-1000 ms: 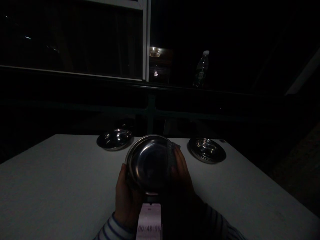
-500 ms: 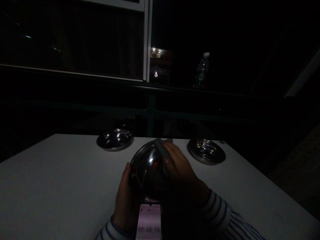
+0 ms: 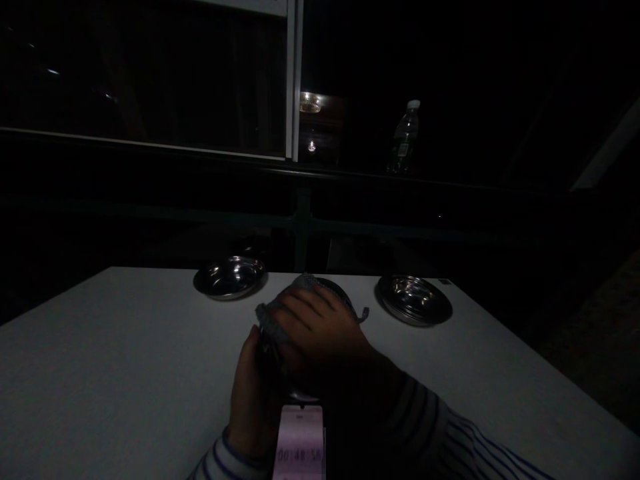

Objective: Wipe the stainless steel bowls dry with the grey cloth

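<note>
My left hand grips the left side of a shiny metal bowl, held tilted above the near middle of the table. Across the bowl lies my right hand, pressing a grey cloth against its surface. The cloth pokes out past the fingers on the left and at the top, and a small loop of it sticks out on the right. Most of the bowl is hidden behind the right hand and the cloth.
A metal bowl stands at the table's back left, and several stacked ones at the back right. A phone showing a timer is in front of me. A plastic bottle stands on the ledge beyond the white table.
My right hand has slid the cloth from the bowl's right side to the left across it, covering most of the surface. My left hand keeps its place.
</note>
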Action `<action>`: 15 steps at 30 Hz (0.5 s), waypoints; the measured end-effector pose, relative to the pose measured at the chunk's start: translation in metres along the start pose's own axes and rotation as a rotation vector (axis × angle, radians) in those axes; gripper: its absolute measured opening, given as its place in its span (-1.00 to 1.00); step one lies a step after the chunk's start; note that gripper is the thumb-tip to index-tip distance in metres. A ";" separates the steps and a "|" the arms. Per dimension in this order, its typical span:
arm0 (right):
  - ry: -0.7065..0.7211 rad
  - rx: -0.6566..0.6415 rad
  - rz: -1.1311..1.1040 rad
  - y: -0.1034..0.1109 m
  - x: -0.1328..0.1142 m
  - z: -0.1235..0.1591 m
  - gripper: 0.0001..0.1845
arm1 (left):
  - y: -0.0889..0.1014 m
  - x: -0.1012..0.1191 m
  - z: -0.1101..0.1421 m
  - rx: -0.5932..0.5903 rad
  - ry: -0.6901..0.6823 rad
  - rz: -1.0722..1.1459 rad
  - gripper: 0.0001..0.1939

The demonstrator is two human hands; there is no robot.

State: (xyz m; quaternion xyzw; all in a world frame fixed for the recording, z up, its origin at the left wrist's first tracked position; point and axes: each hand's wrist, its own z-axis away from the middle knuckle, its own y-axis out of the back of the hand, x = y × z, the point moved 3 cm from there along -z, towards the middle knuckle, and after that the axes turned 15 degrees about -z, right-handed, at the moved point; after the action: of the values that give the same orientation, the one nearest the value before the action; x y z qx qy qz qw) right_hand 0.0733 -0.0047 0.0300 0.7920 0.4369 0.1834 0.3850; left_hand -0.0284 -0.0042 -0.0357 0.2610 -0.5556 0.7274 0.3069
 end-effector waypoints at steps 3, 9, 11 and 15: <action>-0.159 0.045 -0.075 0.011 0.027 0.011 -0.55 | -0.004 0.001 0.004 -0.010 0.062 -0.007 -0.73; -0.196 0.214 -0.005 0.000 0.037 0.038 -0.51 | -0.006 -0.002 0.003 -0.055 0.069 0.002 -0.71; -0.137 0.198 0.114 -0.017 0.020 0.044 -0.52 | -0.004 -0.002 0.000 -0.051 0.064 0.012 -0.69; -0.010 0.115 0.148 -0.038 -0.003 0.050 -0.56 | -0.002 -0.002 -0.004 -0.027 0.095 0.033 -0.69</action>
State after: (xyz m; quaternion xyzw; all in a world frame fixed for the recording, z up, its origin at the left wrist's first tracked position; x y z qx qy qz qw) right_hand 0.0826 -0.0174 -0.0311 0.8438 0.3849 0.1823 0.3266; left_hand -0.0256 -0.0008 -0.0372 0.2127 -0.5543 0.7363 0.3246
